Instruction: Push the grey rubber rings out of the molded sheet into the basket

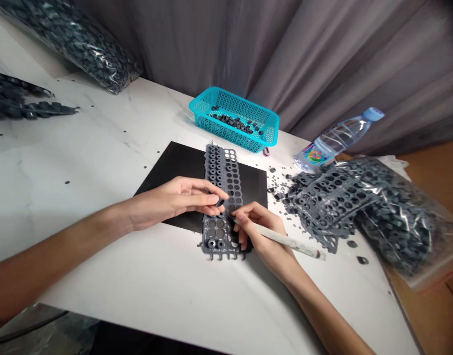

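A long grey rubber strip [223, 187] full of round holes and small rings lies across a black mat [174, 165] on the white table. My left hand [182, 199] rests on the strip's middle, its fingers pinched on a small dark ring. My right hand [258, 229] holds a white pen-like stick [289, 241] like a pencil. The stick's tip touches the strip beside my left fingertips.
A turquoise basket [236, 118] with several dark rings stands behind the mat. To the right lie loose rings, emptied grey strips [328, 197], a plastic bag of strips [400, 222] and a water bottle [337, 138]. More bagged parts [74, 39] and strips [15, 101] sit at the far left.
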{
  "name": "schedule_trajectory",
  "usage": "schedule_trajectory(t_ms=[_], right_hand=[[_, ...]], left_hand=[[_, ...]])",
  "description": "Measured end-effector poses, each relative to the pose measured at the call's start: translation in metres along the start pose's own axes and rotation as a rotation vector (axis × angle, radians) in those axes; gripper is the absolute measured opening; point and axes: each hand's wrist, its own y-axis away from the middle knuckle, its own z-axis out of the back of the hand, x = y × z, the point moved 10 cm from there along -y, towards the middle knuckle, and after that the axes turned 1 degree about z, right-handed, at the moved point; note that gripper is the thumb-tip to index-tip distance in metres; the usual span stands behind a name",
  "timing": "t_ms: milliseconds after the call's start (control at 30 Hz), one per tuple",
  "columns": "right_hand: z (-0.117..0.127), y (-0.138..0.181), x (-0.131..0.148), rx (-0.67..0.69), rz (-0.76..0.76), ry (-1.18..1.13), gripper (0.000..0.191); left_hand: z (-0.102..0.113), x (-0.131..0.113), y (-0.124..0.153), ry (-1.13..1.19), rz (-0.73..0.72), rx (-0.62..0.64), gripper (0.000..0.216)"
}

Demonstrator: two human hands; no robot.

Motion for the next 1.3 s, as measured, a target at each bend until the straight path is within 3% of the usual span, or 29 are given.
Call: schedule_trajectory(t_ms=[233,633,967,1100,1233,1300], right_hand=[[-0.001,0.000,-0.003,0.031,0.002,0.020,0.029],[-0.003,0.000,-0.012,0.086,-0.018,0.022,0.025],[-0.007,0.001,-0.009,0.110,-0.009,0.023,0.026],[-0.008,0.001,-0.010,0.110,-0.006,0.013,0.028],[-0.011,0.001,-0.015,0.116,0.010,-0.005,0.031],[-0.010,0.001,-0.016,0.106,0.022,0.000,0.032]], left_hand=[[-0.010,0.017,-0.003,0.109,0.101,0.058,0.038],[-0.015,0.015,-0.003,0.124,0.091,0.103,0.041],[-0.006,0.007,-0.009,0.047,0.059,0.027,0.047],[0.012,-0.027,-0.044,-0.172,-0.169,-0.071,0.044],[0.023,-0.100,-0.092,-0.674,-0.571,-0.262,0.037],[0.027,-0.131,-0.115,-0.808,-0.662,-0.336,0.033]])
